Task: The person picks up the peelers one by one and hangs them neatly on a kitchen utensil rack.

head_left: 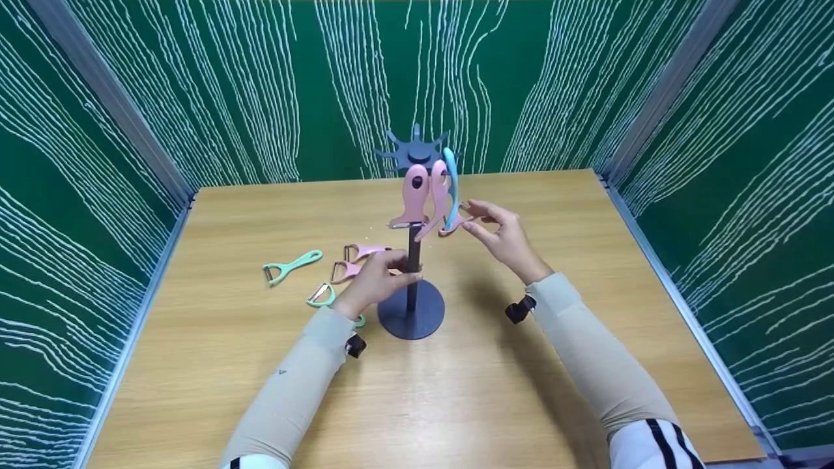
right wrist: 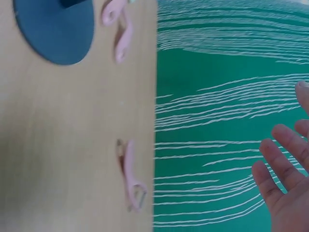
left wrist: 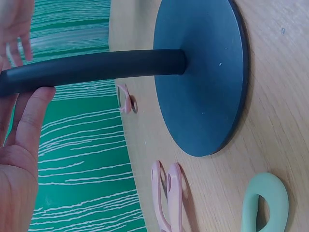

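My left hand (head_left: 380,279) grips the upright black pole (head_left: 413,260) of a stand with a round base (head_left: 417,322), thumb and fingers round it. On the stand's star-shaped hook top (head_left: 417,151) hang a pink peeler (head_left: 415,195), a second pink peeler (head_left: 439,195) and a blue peeler (head_left: 452,189). Just right of the hanging peelers is my right hand (head_left: 505,236), near the blue one. In the right wrist view this hand (right wrist: 289,181) has loosely spread fingers and nothing visible between them. Another pink peeler (right wrist: 129,174) lies on the table behind the stand.
Left of the stand lie a green peeler (head_left: 296,264), two pink peelers (head_left: 366,250) and another green peeler (head_left: 322,296), partly hidden by my left arm. Green walls (head_left: 430,71) with pale wavy lines enclose the back and sides of the wooden table (head_left: 215,228).
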A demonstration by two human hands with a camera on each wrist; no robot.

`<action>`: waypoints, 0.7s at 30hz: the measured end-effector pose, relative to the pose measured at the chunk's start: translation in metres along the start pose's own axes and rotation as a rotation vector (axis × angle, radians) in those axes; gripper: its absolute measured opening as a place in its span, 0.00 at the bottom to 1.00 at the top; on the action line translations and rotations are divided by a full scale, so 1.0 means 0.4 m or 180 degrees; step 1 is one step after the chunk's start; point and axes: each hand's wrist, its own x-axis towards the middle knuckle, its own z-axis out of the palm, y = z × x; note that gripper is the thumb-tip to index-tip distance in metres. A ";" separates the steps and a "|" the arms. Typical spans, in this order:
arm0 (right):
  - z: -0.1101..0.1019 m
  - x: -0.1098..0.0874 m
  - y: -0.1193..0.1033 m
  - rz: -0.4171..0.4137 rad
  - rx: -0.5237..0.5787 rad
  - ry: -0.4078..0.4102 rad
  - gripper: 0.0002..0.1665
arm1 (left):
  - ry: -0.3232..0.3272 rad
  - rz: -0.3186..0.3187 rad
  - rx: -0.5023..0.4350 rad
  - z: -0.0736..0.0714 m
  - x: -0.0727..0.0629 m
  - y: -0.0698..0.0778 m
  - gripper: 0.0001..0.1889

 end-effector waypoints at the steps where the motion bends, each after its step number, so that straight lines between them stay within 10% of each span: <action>1: 0.002 -0.001 0.010 0.0053 -0.0019 -0.0030 0.26 | -0.0001 -0.0009 -0.0005 0.000 0.000 0.000 0.09; 21: 0.062 -0.031 0.165 0.0642 -0.0355 -0.0382 0.31 | 0.0001 0.0058 0.0010 0.001 0.002 -0.011 0.09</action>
